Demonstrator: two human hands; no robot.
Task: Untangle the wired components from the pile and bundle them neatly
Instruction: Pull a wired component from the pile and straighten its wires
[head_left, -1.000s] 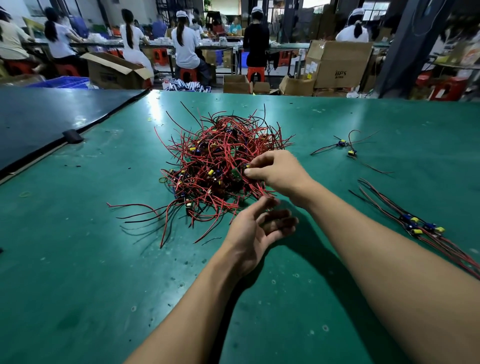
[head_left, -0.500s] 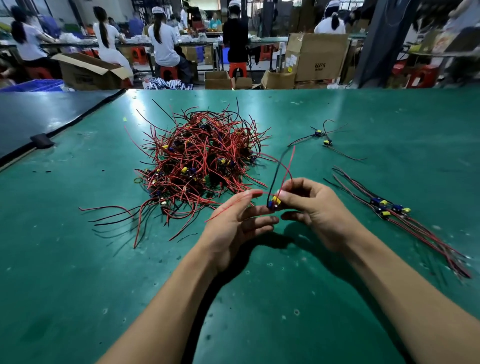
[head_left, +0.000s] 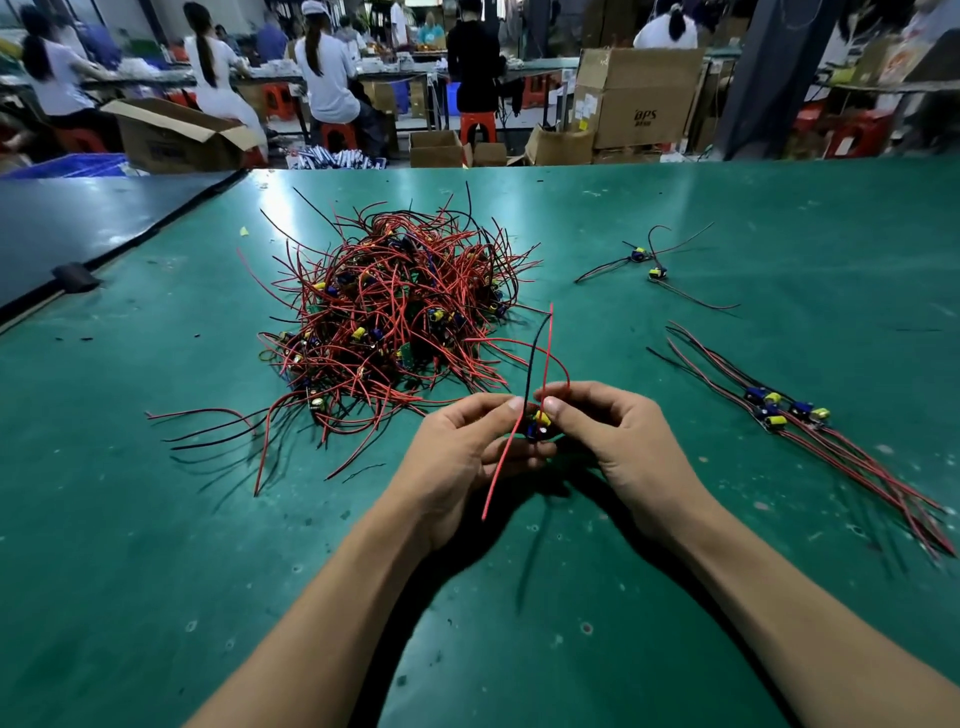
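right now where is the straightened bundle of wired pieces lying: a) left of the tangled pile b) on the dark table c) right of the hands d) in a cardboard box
c: the straightened bundle lies on the green table right of the right hand, which pinches a wired component with the left hand.

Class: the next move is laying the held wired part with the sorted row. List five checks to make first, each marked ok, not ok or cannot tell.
1. Grip: left hand and right hand both pinch the wired part: ok.
2. Part clear of the pile: a red wire curves from it toward the hands: cannot tell.
3. Its wires aligned: one red end hangs down, others point up: not ok.
4. Sorted row lies roughly parallel: ok.
5. Two loose parts farther back gathered in: not ok.
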